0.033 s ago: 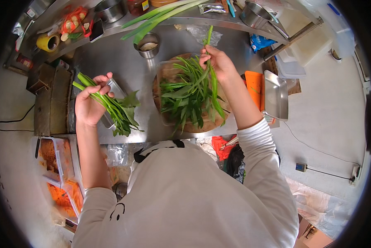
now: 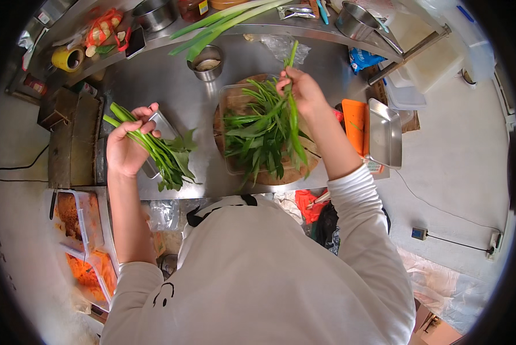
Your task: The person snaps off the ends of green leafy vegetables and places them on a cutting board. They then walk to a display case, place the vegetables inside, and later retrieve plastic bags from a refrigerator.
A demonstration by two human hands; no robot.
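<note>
Steel bench (image 2: 189, 103): grey metal top running across the head view, with a raised shelf along its far edge.
Left hand (image 2: 129, 146): raised over the left part of the bench, grip closed around a bundle of greens (image 2: 154, 150); pale stalk ends stick out past the thumb toward the far left, dark leaves hang toward the person.
Right hand (image 2: 301, 92): over the far edge of the round board, grip pinched shut on a single green stem (image 2: 292, 109) that runs from above the fingers down past the wrist.
Loose greens (image 2: 258, 135): a spread pile of long leafy stems lying in a clear shallow tray (image 2: 226, 98) on a round wooden board (image 2: 301, 169), between the two hands.
Small steel bowl (image 2: 206, 62): on the bench beyond the pile, apart from both hands.
Long green onions (image 2: 223, 23): lying on the far shelf.
Metal tray (image 2: 387, 135): rectangular, at the right end of the bench, beside an orange board (image 2: 354, 123).
Yellow tape roll (image 2: 67, 58): far left on the shelf.
</note>
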